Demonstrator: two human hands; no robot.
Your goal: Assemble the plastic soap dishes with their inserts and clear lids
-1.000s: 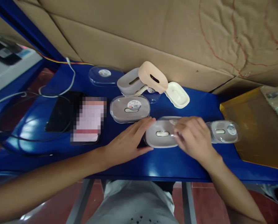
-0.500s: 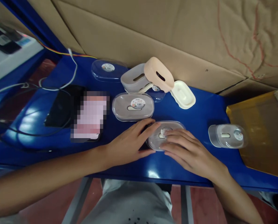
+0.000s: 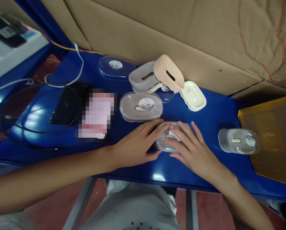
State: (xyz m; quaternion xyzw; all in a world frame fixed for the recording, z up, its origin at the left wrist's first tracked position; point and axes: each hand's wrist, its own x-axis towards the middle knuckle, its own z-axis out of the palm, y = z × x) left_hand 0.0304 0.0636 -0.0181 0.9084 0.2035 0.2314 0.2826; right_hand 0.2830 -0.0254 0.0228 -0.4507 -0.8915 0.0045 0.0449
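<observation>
A grey oval box with a clear lid lies on the blue table in front of me, partly hidden by my fingers. My left hand grips its left end, thumb at the near side and fingers at the far side and top. Spread fingers of my right hand rest on the lid's right part and cover some of its round label. Just beyond is a similar lidded grey box with a label and a pale slider in its slot.
A grey slotted cover, a peach cover, a cream tray and a clear lid lie at the back. A small lidded box sits by a brown carton at right. A blurred-out phone and cables lie left.
My right hand's fingers have spread apart and shifted on the lid. My left hand keeps its place on the box. The whole view has shifted slightly.
</observation>
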